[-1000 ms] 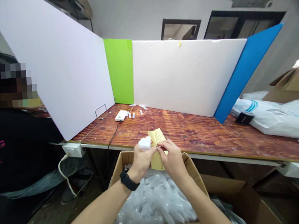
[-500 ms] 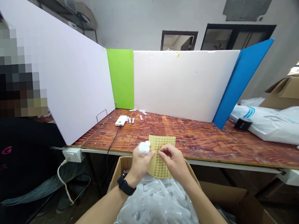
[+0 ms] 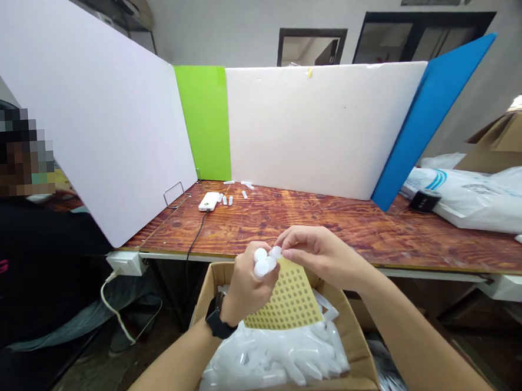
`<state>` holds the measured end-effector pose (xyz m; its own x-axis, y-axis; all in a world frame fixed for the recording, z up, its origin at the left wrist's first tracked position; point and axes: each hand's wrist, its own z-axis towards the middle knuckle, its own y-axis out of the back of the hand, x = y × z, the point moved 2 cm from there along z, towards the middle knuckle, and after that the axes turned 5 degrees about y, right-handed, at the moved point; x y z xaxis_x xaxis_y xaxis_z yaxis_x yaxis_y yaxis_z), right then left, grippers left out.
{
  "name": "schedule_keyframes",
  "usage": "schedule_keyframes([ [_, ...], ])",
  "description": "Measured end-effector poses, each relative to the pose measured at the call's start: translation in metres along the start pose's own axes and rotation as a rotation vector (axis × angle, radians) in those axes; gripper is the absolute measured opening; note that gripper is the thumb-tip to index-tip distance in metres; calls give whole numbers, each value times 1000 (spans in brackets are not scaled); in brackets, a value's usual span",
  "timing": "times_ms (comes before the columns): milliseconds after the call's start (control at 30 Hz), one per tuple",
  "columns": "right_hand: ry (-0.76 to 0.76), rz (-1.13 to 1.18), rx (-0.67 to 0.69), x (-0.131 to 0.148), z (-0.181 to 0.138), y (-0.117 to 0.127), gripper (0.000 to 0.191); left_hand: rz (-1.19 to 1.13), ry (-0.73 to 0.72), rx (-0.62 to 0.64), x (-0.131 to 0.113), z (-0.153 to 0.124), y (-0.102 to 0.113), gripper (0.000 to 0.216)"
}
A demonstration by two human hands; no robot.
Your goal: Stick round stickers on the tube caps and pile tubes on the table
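Note:
My left hand [image 3: 251, 281] is closed around several white plastic tubes [image 3: 261, 268], their round ends facing up toward me. A yellow sticker sheet [image 3: 289, 300] with rows of small dark round stickers runs behind the left fingers, over the box. The fingers of my right hand [image 3: 320, 254] are pinched at the round end of one tube [image 3: 275, 252], touching its edge. Anything between those fingertips is too small to make out. Below both hands is a cardboard box [image 3: 359, 354] with clear plastic bags [image 3: 271, 363] full of similar white tubes.
The wooden table [image 3: 333, 226] bears a white device [image 3: 209, 201] with a black cable and several loose tubes [image 3: 230, 201]. White, green and blue panels [image 3: 327, 126] stand around it. A black object [image 3: 424, 201] and white bags [image 3: 486, 199] lie right. Another person [image 3: 31, 274] sits left.
My right hand has moved from the sticker sheet up to the tube ends. The left hand has turned the tubes toward it, and the sheet now tilts lower. The view has shifted.

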<state>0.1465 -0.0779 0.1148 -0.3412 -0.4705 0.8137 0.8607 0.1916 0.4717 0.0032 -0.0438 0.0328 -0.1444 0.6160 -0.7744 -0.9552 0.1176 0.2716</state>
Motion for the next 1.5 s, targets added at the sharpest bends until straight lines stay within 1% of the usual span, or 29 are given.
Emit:
schedule_keyframes([
  [100,-46,-3,75,-4,4,2,10,11,-8,26,1,-1,0,17],
  [200,-77,-52,79,-5,6,2,10,22,-30,16,-1,-1,1,15],
  [300,-87,-134,64,-3,6,1,10,62,-72,-3,-3,-1,1,15],
  [433,-96,-212,33,-4,4,0,8,193,-129,-57,-3,-2,0,17],
  [533,-96,-212,8,-7,4,-1,7,280,-136,-85,-2,-3,-1,15],
  [700,-102,-211,-11,-10,4,-2,9,346,-164,-73,0,-3,-2,13],
  [800,-82,-223,-50,-9,5,-3,8,391,-179,-86,-1,-2,-1,14],
  [967,-72,-241,-99,-8,5,-6,10,464,-254,-125,-3,-2,0,10],
  [1100,-120,-182,-68,-13,6,-5,9,495,-318,-122,-4,-2,2,11],
  [1200,-162,-95,-28,-17,7,-2,7,453,-327,-102,-4,-3,3,11],
  [1267,-196,23,10,-17,6,-1,11,392,-307,-69,-4,-3,5,11],
  [1400,-260,287,156,-13,5,-5,27,207,-201,15,-4,-2,7,11],
  [1433,-265,319,162,-14,4,-7,28,156,-178,33,-4,-2,7,12],
  [1500,-264,354,117,-18,4,-10,26,92,-147,62,-4,-2,7,13],
])
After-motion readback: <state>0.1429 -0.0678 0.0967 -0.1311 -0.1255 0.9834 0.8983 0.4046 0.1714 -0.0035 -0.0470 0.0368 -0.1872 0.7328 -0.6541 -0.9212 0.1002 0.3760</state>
